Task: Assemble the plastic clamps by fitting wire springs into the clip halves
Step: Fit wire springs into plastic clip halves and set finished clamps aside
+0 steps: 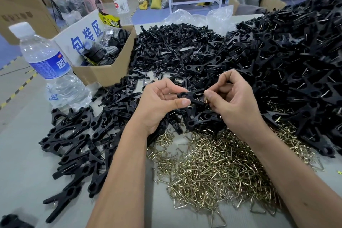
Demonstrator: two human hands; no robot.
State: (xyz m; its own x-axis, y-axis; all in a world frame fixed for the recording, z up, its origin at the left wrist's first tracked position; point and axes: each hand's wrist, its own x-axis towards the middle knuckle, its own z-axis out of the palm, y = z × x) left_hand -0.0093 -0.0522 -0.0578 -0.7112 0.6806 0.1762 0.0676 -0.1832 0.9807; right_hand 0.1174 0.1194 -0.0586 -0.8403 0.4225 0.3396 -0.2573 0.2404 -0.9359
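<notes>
Forearms fill the bottom of my view, reaching over the springs, a brass-coloured heap on the table. Just beyond that heap, both hands meet above loose black halves. My left hand has thumb and fingers curled round one clip, pinching it near its round-holed end. The clip's long axis runs roughly left to right, holed end toward the left hand, far end pointing at the right hand. My right hand is curled too, fingertips pinching a spring right at the clip's far end; only a short glint of wire shows, so I cannot tell how far it is seated. The right hand is the nearer one to that end, so I judge the coming push runs along the clip's length, toward the left hand. Finished clamps lie left of the springs; a bottle and box stand farther left.
</notes>
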